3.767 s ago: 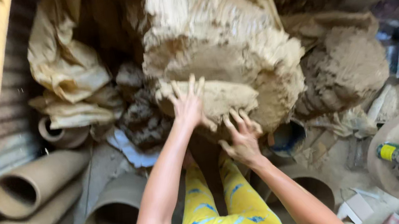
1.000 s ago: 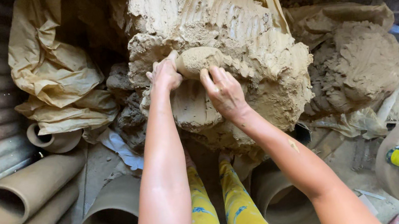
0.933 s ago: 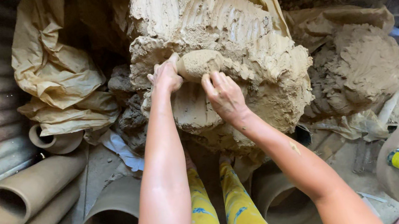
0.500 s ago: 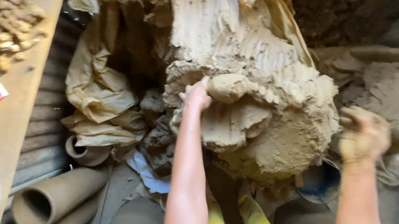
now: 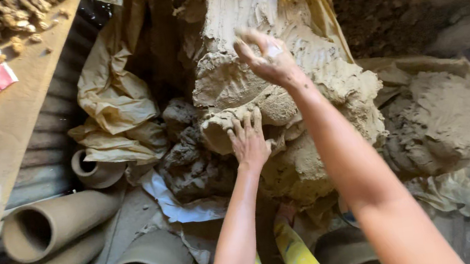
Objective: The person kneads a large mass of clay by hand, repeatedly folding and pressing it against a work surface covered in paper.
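A big heap of wet, tan clay rises in front of me, streaked with finger grooves. My left hand presses flat against a jutting lump of clay at the heap's lower front, fingers pointing up. My right hand is raised higher, muddy, fingers spread and slightly curled, just in front of the heap's upper face. It holds nothing that I can see. My legs in yellow patterned trousers show below.
Yellow-brown plastic sheeting drapes left of the heap. Fired clay pipes lie at lower left, a small one by the sheeting. A second clay mound sits right. A wooden plank with crumbs and a red packet runs upper left.
My right hand has swung back from the far right up to the heap's upper face. My left hand has slid down onto the jutting lump. The view has shifted slightly.
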